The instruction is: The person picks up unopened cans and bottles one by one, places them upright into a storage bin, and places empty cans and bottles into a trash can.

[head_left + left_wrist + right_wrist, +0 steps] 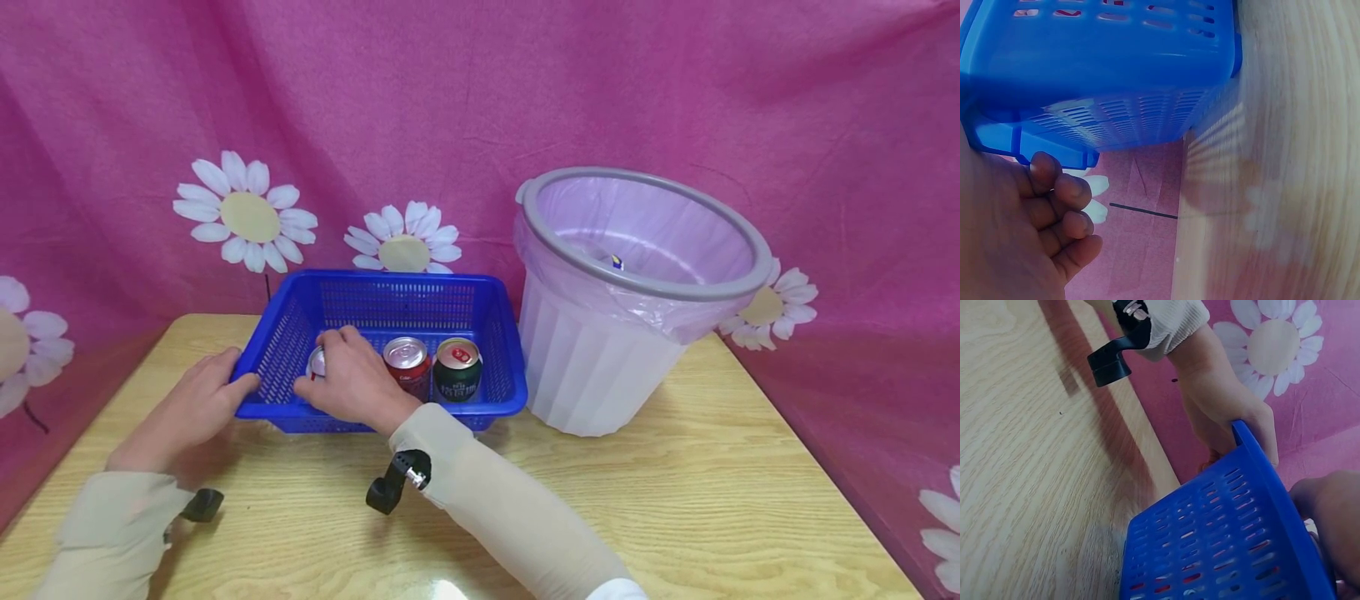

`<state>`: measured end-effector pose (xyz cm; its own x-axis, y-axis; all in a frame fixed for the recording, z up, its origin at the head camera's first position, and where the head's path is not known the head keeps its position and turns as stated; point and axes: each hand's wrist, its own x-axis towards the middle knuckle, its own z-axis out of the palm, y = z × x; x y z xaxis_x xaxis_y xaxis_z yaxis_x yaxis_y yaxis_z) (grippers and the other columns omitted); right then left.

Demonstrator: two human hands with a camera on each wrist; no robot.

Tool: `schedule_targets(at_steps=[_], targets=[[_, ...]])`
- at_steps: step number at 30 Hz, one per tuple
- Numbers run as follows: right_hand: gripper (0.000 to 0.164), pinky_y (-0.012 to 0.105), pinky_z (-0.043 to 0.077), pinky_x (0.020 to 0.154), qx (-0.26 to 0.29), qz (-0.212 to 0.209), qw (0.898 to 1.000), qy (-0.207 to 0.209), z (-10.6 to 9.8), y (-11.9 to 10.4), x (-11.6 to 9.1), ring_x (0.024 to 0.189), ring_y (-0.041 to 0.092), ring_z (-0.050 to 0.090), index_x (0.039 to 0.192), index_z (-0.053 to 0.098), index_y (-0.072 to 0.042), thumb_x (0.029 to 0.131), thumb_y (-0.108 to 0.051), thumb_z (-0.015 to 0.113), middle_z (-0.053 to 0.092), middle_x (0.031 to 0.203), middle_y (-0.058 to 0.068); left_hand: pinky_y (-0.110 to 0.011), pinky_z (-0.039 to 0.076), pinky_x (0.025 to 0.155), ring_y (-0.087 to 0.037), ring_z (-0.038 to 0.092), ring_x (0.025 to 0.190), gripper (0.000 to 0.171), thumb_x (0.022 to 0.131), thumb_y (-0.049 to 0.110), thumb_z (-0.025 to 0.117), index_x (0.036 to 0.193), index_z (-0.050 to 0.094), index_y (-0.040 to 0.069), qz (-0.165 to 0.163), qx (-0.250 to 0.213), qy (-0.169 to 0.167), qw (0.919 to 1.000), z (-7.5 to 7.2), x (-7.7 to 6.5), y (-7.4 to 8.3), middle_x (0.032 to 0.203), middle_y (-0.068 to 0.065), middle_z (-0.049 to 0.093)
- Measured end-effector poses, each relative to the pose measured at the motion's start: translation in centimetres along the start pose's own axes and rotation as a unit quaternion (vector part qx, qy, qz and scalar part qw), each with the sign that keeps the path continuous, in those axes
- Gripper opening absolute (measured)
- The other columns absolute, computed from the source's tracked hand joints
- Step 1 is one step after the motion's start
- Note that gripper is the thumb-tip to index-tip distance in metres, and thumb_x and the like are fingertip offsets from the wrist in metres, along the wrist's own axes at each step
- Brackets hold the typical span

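Observation:
A blue plastic basket (300, 412) stands on the table. My left hand (191, 404) holds its left rim, thumb over the top edge and fingers curled beneath on the outside, as the left wrist view shows. Inside the basket, my right hand (358, 379) reaches over the front rim and grips a silver-topped drink can (317, 361) from above, hiding most of it. To the right of that hand stand a red drink can (408, 367) and a dark green drink can (458, 375), both upright with their tops facing up.
Right of the basket is a white waste bin (588, 375) with a grey rim and a clear liner. A small blue and yellow thing (617, 262) shows inside it. A pink cloth (480, 100) with daisies hangs behind the wooden table (712, 500).

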<state>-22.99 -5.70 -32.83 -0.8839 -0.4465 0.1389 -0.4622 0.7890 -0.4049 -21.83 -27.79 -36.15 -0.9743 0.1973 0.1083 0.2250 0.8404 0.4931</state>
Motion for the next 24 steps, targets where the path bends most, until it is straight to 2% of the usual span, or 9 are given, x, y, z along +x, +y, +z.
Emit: schedule_targets(at_steps=[4, 14, 24], targets=[[0.058, 0.024, 0.050, 0.094, -0.015, -0.008, 1.000, 0.008, 0.14, 0.00, 0.00, 0.103, 0.011, 0.055, 0.135, 0.052, -0.010, 0.088, -0.043, 0.062, 0.057, 0.123, 0.002, -0.037, 0.041, 0.076, -0.027, 0.054, 0.088, 0.031, 0.101, 0.028, 0.041, 0.109, 0.053, 0.001, 0.002, -0.004, -0.002, 1.0000, 0.06, 0.01, -0.08, 0.091, -0.013, 0.061], [0.057, 0.021, 0.050, 0.090, -0.013, -0.013, 1.000, 0.020, 0.16, 0.02, -0.10, 0.100, 0.009, 0.054, 0.133, 0.052, -0.010, 0.088, -0.043, 0.061, 0.057, 0.119, 0.000, -0.037, 0.041, 0.075, -0.028, 0.055, 0.087, 0.028, 0.100, 0.026, 0.041, 0.105, 0.054, 0.002, 0.008, 0.002, 0.012, 0.9999, 0.09, 0.03, -0.16, 0.089, -0.013, 0.061], [0.057, 0.022, 0.049, 0.095, 0.005, -0.013, 1.000, 0.025, -0.29, 0.10, -0.35, 0.108, 0.010, 0.054, 0.134, 0.052, -0.012, 0.087, -0.041, 0.062, 0.055, 0.126, 0.000, -0.036, 0.040, 0.074, -0.027, 0.054, 0.086, 0.028, 0.100, 0.026, 0.041, 0.104, 0.054, 0.002, 0.008, 0.000, 0.012, 0.9999, 0.01, 0.00, 0.02, 0.088, -0.013, 0.061]])
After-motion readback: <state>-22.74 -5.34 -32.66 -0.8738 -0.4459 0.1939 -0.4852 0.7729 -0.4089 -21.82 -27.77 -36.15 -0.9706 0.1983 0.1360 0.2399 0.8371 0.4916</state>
